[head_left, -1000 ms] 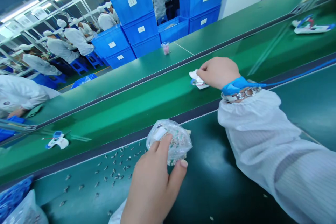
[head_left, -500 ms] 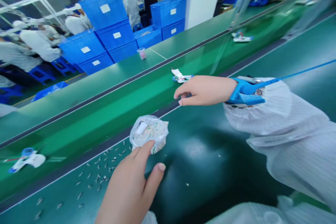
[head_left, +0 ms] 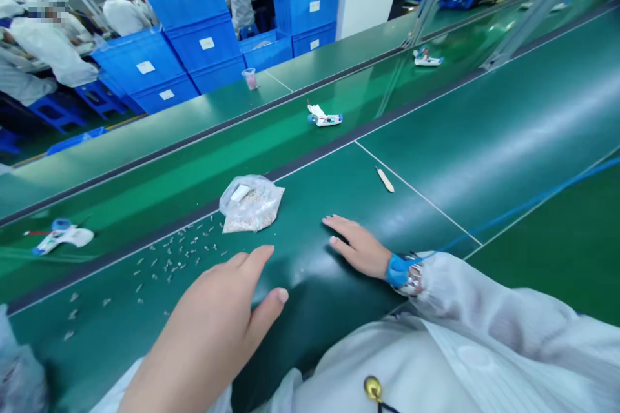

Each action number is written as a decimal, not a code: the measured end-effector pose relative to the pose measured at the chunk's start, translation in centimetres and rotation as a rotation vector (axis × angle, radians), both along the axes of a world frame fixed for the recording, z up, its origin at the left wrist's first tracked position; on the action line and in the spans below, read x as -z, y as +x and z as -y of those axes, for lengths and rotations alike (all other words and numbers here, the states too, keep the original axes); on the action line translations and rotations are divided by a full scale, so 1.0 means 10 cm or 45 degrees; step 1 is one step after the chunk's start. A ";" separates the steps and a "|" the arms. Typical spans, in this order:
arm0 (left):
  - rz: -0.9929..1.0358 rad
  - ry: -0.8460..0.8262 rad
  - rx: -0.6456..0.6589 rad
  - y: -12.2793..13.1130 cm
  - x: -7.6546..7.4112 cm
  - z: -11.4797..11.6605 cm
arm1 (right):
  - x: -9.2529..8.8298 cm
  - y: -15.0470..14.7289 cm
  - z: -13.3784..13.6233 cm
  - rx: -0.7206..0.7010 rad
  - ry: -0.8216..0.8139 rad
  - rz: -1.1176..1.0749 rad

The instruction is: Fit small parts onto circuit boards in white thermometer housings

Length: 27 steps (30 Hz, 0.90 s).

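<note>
My left hand (head_left: pixel 217 310) hovers over the green bench with thumb and index finger apart, holding nothing visible. Just beyond it lies a clear plastic bag (head_left: pixel 254 206) full of tiny pale parts, with a white piece on top. Several small metal parts (head_left: pixel 177 255) are scattered on the bench left of the bag. My right hand (head_left: pixel 361 245) is low over the bench, right of the bag, fingers stretched out and empty. A blue strap (head_left: pixel 398 270) circles that wrist, its cord running off to the right. Farther back lies a tool with a cream handle (head_left: pixel 386 179).
A green conveyor belt (head_left: pixel 194 171) runs behind the bench, carrying white-and-blue assemblies (head_left: pixel 325 117) with wires. Metal posts (head_left: pixel 537 13) rise at the right. Beyond stand stacked blue crates (head_left: pixel 203 45), a cup (head_left: pixel 250 79) and people in white coats. Another plastic bag (head_left: pixel 22 368) sits at the lower left.
My right hand has drawn back from near the belt, down towards my body. My left hand has shifted a little left. The cream-handled tool is now in sight.
</note>
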<state>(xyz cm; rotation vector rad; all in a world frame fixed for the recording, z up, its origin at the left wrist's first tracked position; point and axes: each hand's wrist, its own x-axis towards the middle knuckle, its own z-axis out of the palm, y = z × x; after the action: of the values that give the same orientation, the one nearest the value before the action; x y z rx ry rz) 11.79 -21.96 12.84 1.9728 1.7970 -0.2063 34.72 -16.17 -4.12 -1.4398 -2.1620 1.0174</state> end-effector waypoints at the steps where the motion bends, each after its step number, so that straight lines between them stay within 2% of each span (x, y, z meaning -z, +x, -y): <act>1: 0.008 -0.044 -0.017 0.00 0.02 0.08 | -0.01 -0.11 -0.02 -0.042 -0.017 -0.061; 5: 0.107 -0.090 -0.166 0.00 0.19 0.47 | -0.05 -0.53 -0.16 -0.176 -0.127 -0.322; 10: 0.347 -0.022 -0.478 0.00 0.54 1.03 | 0.09 -0.83 -0.46 -0.145 -0.345 -0.632; 13: 0.434 -0.191 -0.618 -0.01 0.78 1.28 | 0.21 -0.95 -0.64 -0.133 -0.462 -0.748; 15: 0.503 -0.361 -0.669 0.01 0.94 1.37 | 0.27 -1.06 -0.71 -0.142 -0.520 -0.802; 18: 0.606 -0.444 -0.682 0.06 1.11 1.42 | 0.32 -1.22 -0.76 -0.189 -0.604 -0.860; 23: 0.719 -0.431 -0.665 0.14 1.20 1.49 | 0.31 -1.35 -0.76 -0.291 -0.792 -0.859; 25: 0.769 -0.438 -0.676 0.12 1.24 1.55 | 0.28 -1.31 -0.70 -0.329 -0.881 -0.840; 27: 0.841 -0.461 -0.712 0.09 1.34 1.61 | 0.26 -1.22 -0.61 -0.366 -0.972 -0.823</act>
<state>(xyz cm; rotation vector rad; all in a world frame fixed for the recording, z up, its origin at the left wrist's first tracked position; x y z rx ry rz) 12.73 -38.04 -0.55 1.0548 1.6264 0.2581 22.55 -10.06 -6.76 -0.8290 -1.5682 2.2108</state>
